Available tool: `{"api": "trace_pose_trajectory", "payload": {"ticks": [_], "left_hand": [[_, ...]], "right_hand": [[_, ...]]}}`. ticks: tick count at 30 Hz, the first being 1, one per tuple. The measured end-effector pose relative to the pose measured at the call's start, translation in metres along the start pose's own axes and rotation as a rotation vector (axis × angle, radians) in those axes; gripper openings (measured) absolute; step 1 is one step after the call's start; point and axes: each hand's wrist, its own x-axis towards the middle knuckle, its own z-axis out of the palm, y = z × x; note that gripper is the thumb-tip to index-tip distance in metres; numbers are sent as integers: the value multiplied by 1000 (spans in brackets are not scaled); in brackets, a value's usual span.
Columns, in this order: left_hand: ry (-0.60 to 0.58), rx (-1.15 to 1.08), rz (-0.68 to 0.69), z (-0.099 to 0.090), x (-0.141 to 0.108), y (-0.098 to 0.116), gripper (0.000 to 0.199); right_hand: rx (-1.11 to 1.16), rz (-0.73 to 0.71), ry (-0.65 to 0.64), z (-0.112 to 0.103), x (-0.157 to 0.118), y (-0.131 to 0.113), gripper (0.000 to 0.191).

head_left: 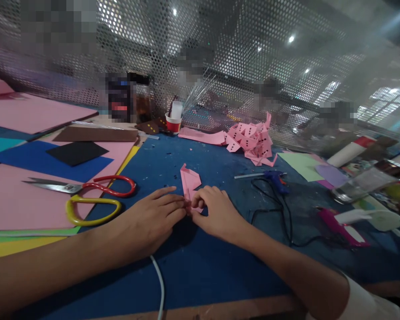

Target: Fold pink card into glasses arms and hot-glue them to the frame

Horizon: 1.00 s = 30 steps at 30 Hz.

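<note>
A small folded pink paper piece lies on the blue table, pointing away from me. At its near end, the fingertips of my left hand press on the paper from the left. My right hand meets it from the right, thumb and curled fingers pinching the same end. The fingertips of both hands nearly touch. Left of my left hand are scissors with one red and one yellow handle, blades apart. A heap of pink paper pieces with black dots sits farther back.
A blue glue gun with a black cable lies to the right, beyond it a magenta power strip. Coloured sheets cover the left side. A red and white cup stands at the back near a perforated metal screen.
</note>
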Motion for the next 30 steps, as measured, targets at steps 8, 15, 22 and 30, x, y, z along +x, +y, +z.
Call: {"api": "trace_pose_trajectory", "payload": {"ticks": [8, 15, 22, 30], "left_hand": [[-27, -11, -11, -4, 0, 1, 29], [-25, -2, -10, -2, 0, 0, 29], [-38, -7, -16, -2, -2, 0, 29], [-70, -13, -12, -1, -3, 0, 39]], "right_hand": [[22, 11, -22, -2, 0, 1, 8], [35, 11, -26, -3, 1, 2, 9], [69, -9, -44, -4, 0, 5, 15], [69, -11, -30, -4, -1, 4, 12]]}}
